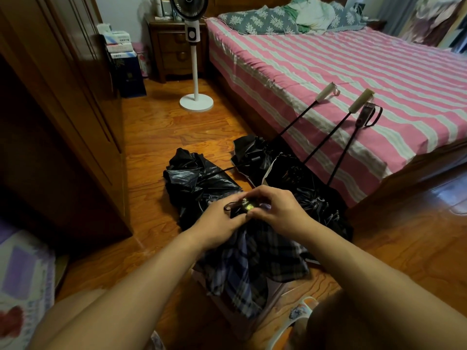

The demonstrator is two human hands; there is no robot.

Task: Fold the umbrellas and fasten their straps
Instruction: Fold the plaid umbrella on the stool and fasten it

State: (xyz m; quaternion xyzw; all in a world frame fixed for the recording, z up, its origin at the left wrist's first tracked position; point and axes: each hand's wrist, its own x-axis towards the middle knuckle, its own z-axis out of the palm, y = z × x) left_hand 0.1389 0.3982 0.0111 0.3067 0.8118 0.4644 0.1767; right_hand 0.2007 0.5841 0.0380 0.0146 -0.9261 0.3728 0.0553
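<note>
A plaid umbrella stands in front of me with its loose canopy hanging down and its black handle up. My left hand and my right hand both grip that handle from either side. A thin black strap loop sticks out by my left fingers. Behind it, three collapsed black umbrellas lean with their shafts against the bed, two with cream handles and one with a dark handle. Another black umbrella lies crumpled on the floor to the left.
A bed with a pink striped sheet fills the right. A white standing fan is at the back, a wooden wardrobe on the left. My knees and a slipper are at the bottom edge.
</note>
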